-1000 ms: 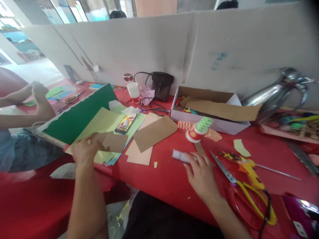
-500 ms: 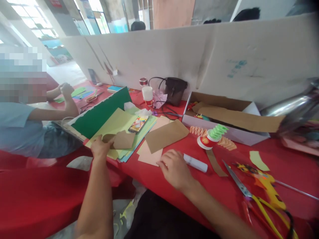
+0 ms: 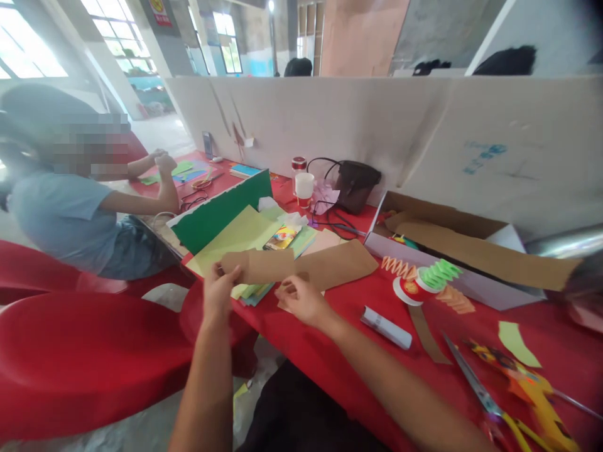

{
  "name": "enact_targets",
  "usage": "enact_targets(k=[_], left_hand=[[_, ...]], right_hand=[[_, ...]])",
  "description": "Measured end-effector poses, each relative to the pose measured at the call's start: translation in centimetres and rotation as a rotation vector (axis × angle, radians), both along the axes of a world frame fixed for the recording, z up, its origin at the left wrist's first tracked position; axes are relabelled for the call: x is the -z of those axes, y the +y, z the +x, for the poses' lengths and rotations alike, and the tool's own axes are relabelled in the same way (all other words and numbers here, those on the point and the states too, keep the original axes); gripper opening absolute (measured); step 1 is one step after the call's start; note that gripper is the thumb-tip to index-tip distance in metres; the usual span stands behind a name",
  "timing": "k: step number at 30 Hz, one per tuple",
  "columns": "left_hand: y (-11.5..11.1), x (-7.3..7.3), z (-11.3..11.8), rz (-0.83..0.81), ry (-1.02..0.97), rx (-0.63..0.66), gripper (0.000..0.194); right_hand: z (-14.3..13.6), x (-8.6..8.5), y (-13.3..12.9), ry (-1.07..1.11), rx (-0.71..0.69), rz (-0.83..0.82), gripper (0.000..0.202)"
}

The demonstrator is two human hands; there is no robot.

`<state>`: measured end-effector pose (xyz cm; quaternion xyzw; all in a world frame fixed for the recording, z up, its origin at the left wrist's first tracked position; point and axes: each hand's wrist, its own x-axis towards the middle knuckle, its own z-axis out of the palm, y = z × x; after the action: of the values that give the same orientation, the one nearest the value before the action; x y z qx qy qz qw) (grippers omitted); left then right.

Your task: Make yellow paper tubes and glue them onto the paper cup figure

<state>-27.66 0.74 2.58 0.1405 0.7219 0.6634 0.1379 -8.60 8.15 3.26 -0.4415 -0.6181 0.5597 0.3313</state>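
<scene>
A piece of brown paper [image 3: 261,266] is gripped at its left end by my left hand [image 3: 220,285], thumb on top. Close to its lower right corner is my right hand [image 3: 301,300], its fingers curled; whether they pinch the paper edge is too small to tell. Another brown sheet [image 3: 342,262] lies to the right, partly behind the held piece. Beneath are yellow-green sheets [image 3: 230,237] and a phone [image 3: 282,236] with its screen lit. A white roll [image 3: 387,328] rests on the red table to the right of my right hand.
A green panel [image 3: 221,210] stands at the left, with a seated person [image 3: 70,201] beyond it. To the right are a cup with folded paper strips [image 3: 417,285], an open box [image 3: 452,270], scissors [image 3: 473,380] and a yellow glue gun [image 3: 541,395]. A bag [image 3: 358,185] leans on the partition.
My left hand has raised the brown piece off the stack and brought it rightward, flatter. My right hand has moved to the piece's right end. The camera view has shifted.
</scene>
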Motion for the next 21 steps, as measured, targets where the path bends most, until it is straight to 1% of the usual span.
enact_targets(k=[2,3,6,8,9,10,12,15,17,18,21], left_hand=[[1.5,0.4,3.5,0.046,-0.004,0.101,0.036],[2.4,0.6,5.3,0.058,0.002,0.158,0.035],[4.5,1.2,10.0,0.031,0.031,0.331,0.030],[5.0,1.2,11.7,-0.028,0.086,0.439,0.026],[4.9,1.2,11.9,-0.067,0.127,0.478,0.026],[4.4,1.1,11.8,-0.109,0.176,0.500,0.026],[2.6,0.9,10.4,-0.205,0.291,0.490,0.024],[-1.3,1.2,7.1,-0.376,0.476,0.352,0.023],[-3.5,1.6,5.0,-0.492,0.559,0.293,0.024],[-4.4,1.8,4.2,-0.541,0.593,0.286,0.023],[-5.4,2.4,2.8,-0.647,0.674,0.313,0.019]], right_hand=[[-0.2,0.6,0.7,0.084,-0.018,-0.118,0.029],[-0.2,0.9,1.3,0.118,-0.030,-0.149,0.028],[0.3,1.8,3.8,0.175,0.108,-0.178,0.032],[1.0,2.1,5.7,0.188,0.207,-0.155,0.035],[1.4,2.2,6.7,0.185,0.241,-0.143,0.034],[1.8,2.3,7.5,0.176,0.269,-0.130,0.032],[2.6,2.3,9.0,0.138,0.294,-0.103,0.027],[3.6,2.6,9.8,0.032,0.236,-0.050,0.025],[3.7,2.9,8.9,-0.058,0.130,0.018,0.024],[3.5,3.0,8.2,-0.104,0.059,0.068,0.023],[1.9,2.9,5.1,-0.225,-0.196,0.271,0.015]])
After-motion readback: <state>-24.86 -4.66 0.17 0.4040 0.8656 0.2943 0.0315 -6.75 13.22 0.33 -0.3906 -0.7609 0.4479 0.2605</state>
